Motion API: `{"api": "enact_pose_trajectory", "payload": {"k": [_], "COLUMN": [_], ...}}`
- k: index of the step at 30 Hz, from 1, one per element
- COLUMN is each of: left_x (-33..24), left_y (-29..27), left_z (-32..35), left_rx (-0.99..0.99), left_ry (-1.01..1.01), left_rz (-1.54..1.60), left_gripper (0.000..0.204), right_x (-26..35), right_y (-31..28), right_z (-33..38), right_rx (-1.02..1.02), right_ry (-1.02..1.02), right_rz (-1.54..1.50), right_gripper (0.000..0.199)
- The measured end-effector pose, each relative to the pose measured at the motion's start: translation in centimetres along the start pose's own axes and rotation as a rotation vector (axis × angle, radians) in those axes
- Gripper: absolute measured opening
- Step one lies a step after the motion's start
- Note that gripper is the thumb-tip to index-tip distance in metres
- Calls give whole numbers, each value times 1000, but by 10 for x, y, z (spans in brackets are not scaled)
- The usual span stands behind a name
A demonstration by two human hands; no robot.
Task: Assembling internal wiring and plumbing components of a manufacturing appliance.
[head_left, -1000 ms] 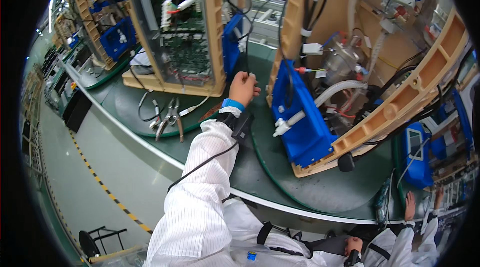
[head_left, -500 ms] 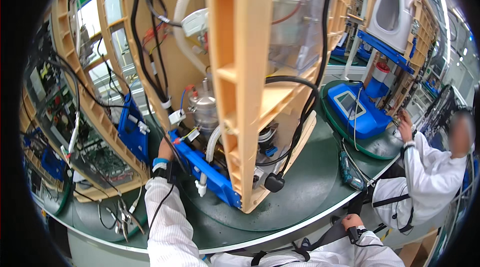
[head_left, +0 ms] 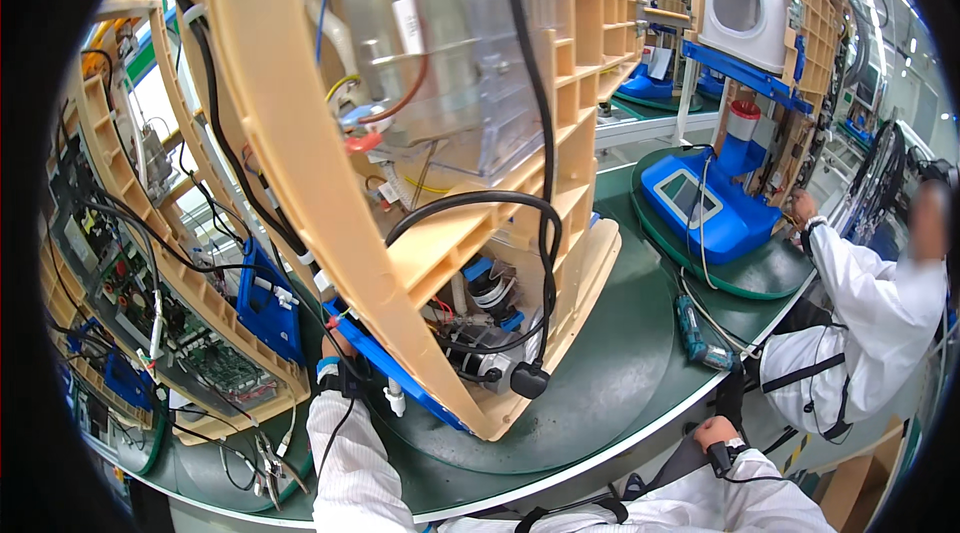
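Bench [head_left: 675, 388]: a dark green top edged in white, curved by the lens; big round plates are set on it, and a teal power drill [head_left: 703, 335] has been left near the right-hand edge.
Room: bright workshop, ceiling lights seen at upper right; a co-worker [head_left: 850, 323] in white is seated on the right, one hand raised by a blue box with a screen [head_left: 690, 201].
Left side: a second tan machine with a circuit board [head_left: 215, 358] is parked there, pliers [head_left: 268, 473] lying in front of it.
Tan frame [head_left: 285, 133]: stood on the bench in the middle, right of the left hand and up-left of the right one; a clear tank [head_left: 410, 43] and hoses are held inside.
Left hand [head_left: 338, 341]: tucked up against the near end of the blue panel [head_left: 402, 371] at the frame's base; fingers mostly hidden, so grip can't be told.
Right hand [head_left: 714, 432]: kept low, off the bench and well apart from the frame; fingers look curled, but whether anything's gripped can't be told.
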State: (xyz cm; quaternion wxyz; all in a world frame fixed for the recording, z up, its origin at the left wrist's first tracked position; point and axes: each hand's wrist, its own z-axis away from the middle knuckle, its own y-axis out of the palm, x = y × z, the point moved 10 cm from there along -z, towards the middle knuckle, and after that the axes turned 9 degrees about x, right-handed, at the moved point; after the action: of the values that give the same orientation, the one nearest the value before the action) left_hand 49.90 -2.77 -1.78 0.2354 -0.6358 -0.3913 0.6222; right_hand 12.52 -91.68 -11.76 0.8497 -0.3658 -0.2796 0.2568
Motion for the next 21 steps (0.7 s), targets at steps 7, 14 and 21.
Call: {"api": "enact_pose_trajectory", "payload": {"k": [7,14,21], "left_x": [-16,28,-72], "left_y": [16,-51,-41], "left_z": [32,101,145], "left_rx": [-62,-130,-270], "left_ry": [25,31,-288], "left_rz": [441,507,22], "left_gripper": [35,30,25], "right_x": [-16,49,1], "right_y": [-1,12,8], "right_z": [-15,11,6], "right_rx": [-56,190,200], "right_ry": [-75,-276,-152], "right_rz": [22,-324,-362], "right_gripper": [20,14,24]}}
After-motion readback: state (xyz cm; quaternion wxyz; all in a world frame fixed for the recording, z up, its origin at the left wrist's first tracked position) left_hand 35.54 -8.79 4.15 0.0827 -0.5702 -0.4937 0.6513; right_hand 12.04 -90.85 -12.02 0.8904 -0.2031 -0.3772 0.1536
